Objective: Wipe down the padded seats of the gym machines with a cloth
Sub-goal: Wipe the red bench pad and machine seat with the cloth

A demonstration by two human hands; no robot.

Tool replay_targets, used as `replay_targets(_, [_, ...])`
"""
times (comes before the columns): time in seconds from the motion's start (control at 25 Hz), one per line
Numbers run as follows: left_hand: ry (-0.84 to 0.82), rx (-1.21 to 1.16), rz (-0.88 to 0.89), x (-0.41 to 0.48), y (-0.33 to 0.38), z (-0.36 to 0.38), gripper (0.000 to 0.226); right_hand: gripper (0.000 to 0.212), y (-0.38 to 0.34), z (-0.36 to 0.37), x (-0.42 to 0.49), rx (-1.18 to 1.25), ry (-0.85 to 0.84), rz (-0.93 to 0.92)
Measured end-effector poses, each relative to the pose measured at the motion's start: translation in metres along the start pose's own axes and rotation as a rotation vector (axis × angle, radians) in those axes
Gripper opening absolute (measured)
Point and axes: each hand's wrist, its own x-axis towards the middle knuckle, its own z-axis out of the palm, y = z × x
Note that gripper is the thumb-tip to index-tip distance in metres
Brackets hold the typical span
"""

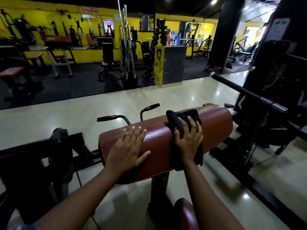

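Note:
A long reddish-brown padded seat (159,138) on a black machine frame lies across the middle of the view, slanting up to the right. My left hand (127,150) rests flat on its left part, fingers spread, holding nothing. My right hand (188,140) presses a black cloth (179,122) onto the pad near its middle. The cloth drapes over the top and hangs down the near side below my wrist. A second small maroon pad (184,211) shows at the bottom, partly hidden by my right forearm.
Two black handle grips (114,117) rise behind the pad. A black bar with a chrome end (245,92) juts out from the weight machine (272,80) at right. Glossy tile floor (83,112) lies beyond, then black mats with benches and a barbell rack (127,55).

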Motion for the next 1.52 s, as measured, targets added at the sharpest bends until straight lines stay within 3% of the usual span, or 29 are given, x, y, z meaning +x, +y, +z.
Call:
replay_targets(0.12, [0.006, 0.057, 0.001, -0.001, 0.001, 0.004, 0.068, 0.051, -0.042, 0.007, -0.034, -0.03, 0.035, 0.02])
replay_targets(0.24, [0.042, 0.093, 0.036, -0.001, -0.001, 0.003, 0.064, 0.053, -0.058, 0.008, -0.057, -0.029, -0.056, -0.246])
replay_targets(0.36, [0.044, 0.072, 0.003, -0.002, 0.001, 0.004, 0.066, 0.047, -0.021, 0.007, -0.008, -0.05, -0.092, -0.419])
replay_targets(0.56, [0.0, 0.062, 0.001, -0.001, 0.003, -0.005, 0.068, 0.053, 0.009, -0.006, 0.058, -0.098, -0.186, -0.113])
replay_targets(0.64, [-0.021, 0.053, -0.009, -0.002, 0.003, -0.008, 0.068, 0.051, -0.009, -0.005, 0.047, -0.097, -0.143, 0.006])
replay_targets(0.8, [-0.071, -0.071, -0.083, 0.004, 0.013, -0.013, 0.068, 0.052, -0.032, -0.002, -0.043, 0.01, -0.12, -0.209])
replay_targets(0.92, [-0.089, -0.083, -0.015, 0.029, 0.032, -0.013, 0.073, 0.052, 0.021, -0.003, -0.028, 0.054, -0.137, -0.343])
replay_targets(1.0, [-0.087, -0.094, 0.053, 0.062, 0.043, -0.008, 0.077, 0.05, 0.058, -0.004, 0.006, -0.002, -0.074, -0.258])
replay_targets(1.16, [-0.222, -0.169, 0.063, 0.119, 0.057, 0.003, 0.113, 0.049, 0.117, -0.007, 0.074, -0.053, -0.053, -0.093])
replay_targets(1.32, [-0.245, -0.189, 0.036, 0.117, 0.061, 0.008, 0.105, 0.046, 0.092, -0.007, 0.086, -0.036, 0.016, 0.074])
replay_targets(1.44, [-0.192, -0.176, 0.04, 0.116, 0.061, 0.012, 0.103, 0.049, 0.045, -0.005, 0.033, -0.01, -0.105, -0.204])
replay_targets(1.52, [-0.211, -0.159, 0.026, 0.119, 0.062, 0.012, 0.108, 0.049, 0.056, -0.007, 0.047, 0.023, -0.2, -0.342])
